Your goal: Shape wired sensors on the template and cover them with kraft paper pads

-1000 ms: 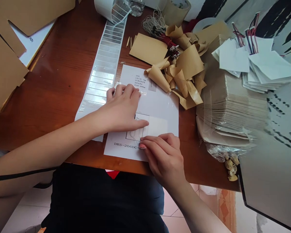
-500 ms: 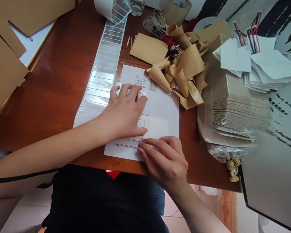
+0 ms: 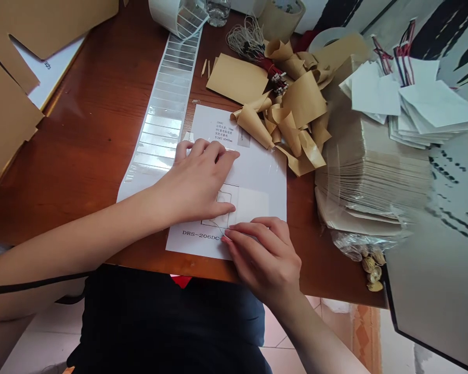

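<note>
A printed white sheet [image 3: 267,166] lies on the table, with a rectangle drawing and the text "DRS-206DC" near its lower edge. My left hand [image 3: 197,179] rests over the sheet, fingers spread and thumb lying on the drawing; what is under the palm is hidden. At the lower edge of the drawing, my right hand [image 3: 271,257] pinches a thin pale wire [image 3: 220,228] between thumb and fingertips. This wire runs back toward my left thumb. A pale square patch [image 3: 253,204] lies beside the drawing.
A label strip [image 3: 167,98] unrolls along the sheet's left side. Curled brown paper pieces [image 3: 292,130], a wire bundle [image 3: 249,39] and a tape roll [image 3: 283,18] sit behind. At right stands a bagged card stack [image 3: 378,182] topped with white cards [image 3: 432,114]. Cardboard [image 3: 11,104] is at left.
My left index finger has stretched out a little. The right fingertips still pinch the wire, which shows more clearly now. The whole view has shifted slightly.
</note>
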Demonstrator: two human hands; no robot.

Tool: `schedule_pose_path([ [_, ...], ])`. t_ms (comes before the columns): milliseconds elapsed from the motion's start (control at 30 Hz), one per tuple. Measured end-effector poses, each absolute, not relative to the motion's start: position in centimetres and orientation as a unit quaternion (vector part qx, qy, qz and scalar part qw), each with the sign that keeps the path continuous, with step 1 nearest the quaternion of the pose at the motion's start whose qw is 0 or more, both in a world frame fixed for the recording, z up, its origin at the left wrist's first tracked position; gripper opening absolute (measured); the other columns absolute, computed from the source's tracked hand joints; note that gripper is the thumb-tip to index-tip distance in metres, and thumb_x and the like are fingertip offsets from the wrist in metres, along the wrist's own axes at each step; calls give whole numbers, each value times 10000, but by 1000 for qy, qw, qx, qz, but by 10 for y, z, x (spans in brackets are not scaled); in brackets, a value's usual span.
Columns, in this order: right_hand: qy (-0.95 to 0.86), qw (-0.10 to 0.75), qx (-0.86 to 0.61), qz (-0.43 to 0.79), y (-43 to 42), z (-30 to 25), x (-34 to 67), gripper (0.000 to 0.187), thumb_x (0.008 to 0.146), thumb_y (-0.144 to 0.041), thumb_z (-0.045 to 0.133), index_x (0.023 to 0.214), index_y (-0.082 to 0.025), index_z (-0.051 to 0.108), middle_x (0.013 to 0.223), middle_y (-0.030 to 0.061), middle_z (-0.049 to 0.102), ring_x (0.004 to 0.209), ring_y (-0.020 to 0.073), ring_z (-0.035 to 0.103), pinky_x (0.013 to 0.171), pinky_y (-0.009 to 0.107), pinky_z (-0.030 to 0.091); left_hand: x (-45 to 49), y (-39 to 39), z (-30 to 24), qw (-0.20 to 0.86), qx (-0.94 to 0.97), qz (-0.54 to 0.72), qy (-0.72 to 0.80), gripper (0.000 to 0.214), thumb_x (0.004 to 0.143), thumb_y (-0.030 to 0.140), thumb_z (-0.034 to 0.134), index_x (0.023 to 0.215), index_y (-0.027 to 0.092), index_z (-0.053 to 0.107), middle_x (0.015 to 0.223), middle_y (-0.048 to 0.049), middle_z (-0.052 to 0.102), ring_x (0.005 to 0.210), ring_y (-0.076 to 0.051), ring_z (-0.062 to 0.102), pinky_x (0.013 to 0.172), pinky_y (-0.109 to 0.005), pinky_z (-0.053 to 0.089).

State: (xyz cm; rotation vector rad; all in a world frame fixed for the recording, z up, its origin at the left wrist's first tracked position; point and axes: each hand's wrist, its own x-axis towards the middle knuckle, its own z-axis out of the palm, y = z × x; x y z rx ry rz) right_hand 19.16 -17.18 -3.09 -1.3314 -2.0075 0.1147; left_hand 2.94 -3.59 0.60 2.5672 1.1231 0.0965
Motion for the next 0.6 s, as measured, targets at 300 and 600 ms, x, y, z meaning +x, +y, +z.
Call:
schedule_pose_path([
  [300, -776, 364, -512, 59, -170, -32, 192, 158, 909, -85, 714, 989, -220, 720, 891, 53, 769, 836, 218, 620, 752, 412, 536, 22, -17, 12, 267, 883, 107, 370, 450, 945, 268, 541, 1391, 225, 579, 1407, -72, 652, 1296, -255, 586, 1123, -430, 400],
  [600, -764, 394, -507, 70, -169, -30, 193, 118, 915, -101, 725, 961, -209, 715, 771, 28, 726, 733, 175, 582, 695, 359, 526, 15, -13, 21, 315, 910, 43, 265, 164, 881, 156, 615, 921, 215, 763, 930, -4, 778, 890, -174, 712, 802, -297, 520],
])
